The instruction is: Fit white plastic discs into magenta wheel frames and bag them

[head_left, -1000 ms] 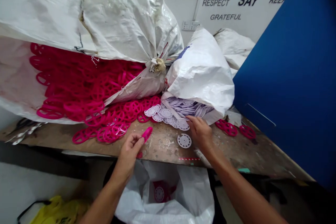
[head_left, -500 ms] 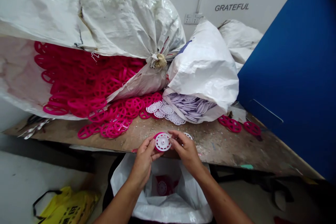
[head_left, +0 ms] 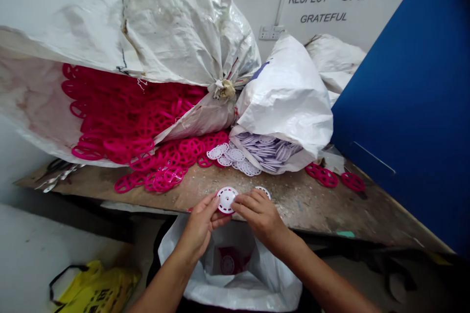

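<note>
Just past the table's front edge, my left hand (head_left: 200,227) grips a round white slotted disc (head_left: 226,199) with a pink wheel under it, its pink rim showing along the lower edge. The thumb lies at the disc's left side and the fingers curl beneath. My right hand (head_left: 262,217) is closed, its fingertips pressed together on the disc's right edge. Behind the right fingers, another white disc (head_left: 265,190) lies partly hidden on the table. Below both hands is an open white sack (head_left: 273,281), with pink and white pieces (head_left: 228,261) visible inside.
A large sack (head_left: 183,29) spills pink spoked wheels (head_left: 121,117) on the left. Beside it, a smaller white sack (head_left: 286,102) spills white discs (head_left: 244,161). Several pink wheels (head_left: 326,176) lie right of it, near a blue panel (head_left: 404,107). A yellow bag (head_left: 97,288) sits lower left.
The right fingers have shifted from a raised pinch to lying lower and more closed over the disc's right edge. The camera view has tilted slightly up.
</note>
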Tool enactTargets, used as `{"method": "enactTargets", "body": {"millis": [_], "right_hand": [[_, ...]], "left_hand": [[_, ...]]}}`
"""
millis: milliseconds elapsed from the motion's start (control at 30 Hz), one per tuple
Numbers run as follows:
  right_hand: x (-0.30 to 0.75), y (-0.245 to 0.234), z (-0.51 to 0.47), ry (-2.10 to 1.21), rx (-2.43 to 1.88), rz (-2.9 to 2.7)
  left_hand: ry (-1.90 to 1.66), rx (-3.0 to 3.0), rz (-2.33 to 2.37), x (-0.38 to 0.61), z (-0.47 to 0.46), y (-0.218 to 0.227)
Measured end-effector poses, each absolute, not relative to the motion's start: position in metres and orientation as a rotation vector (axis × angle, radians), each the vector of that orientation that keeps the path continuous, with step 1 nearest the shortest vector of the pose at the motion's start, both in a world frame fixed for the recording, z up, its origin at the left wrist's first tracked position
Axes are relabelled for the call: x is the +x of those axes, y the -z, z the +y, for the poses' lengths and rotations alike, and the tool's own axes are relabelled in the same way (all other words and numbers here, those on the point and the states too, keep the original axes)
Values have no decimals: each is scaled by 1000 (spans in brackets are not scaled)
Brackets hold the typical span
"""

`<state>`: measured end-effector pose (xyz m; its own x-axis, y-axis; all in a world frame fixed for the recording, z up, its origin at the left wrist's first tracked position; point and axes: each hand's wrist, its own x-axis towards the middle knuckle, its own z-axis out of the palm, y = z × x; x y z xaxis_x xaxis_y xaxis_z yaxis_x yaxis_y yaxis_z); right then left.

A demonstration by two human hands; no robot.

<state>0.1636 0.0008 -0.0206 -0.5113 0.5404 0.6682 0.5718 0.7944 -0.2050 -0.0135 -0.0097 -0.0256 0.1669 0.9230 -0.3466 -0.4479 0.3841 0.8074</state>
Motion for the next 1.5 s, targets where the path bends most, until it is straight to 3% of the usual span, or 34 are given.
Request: {"method": "enactTargets", "body": {"millis": [233,600,833,967,1067,1167,1300,1500], "right_hand": [[156,22,6,-793,-1120,-1878],[156,30,-13,-1320,-1061,-1515],[171,27,-30,-1134,-1165,-1878],[205,32,-4,-542,-1454,-2022],[220,47,15,-25,-1568,-2176],[223,64,21,222,-1544,-2282],[225,70,18,276,-1503,-2311],[227,62,9,49,-1467,-2179]], "left_hand": [[-1130,1198,1181,-11,-16,28],[-953,1112,1075,-14,-29,34],[-682,1288,1057,-27,-46,41],[-533,1671,1178,-45,-25,31],[-735,2080,1493,-57,18,29],[-809,2324,1699,-63,68,38],[-746,2382,1798,-63,114,53],[-667,2443,1773,-61,112,56]]}}
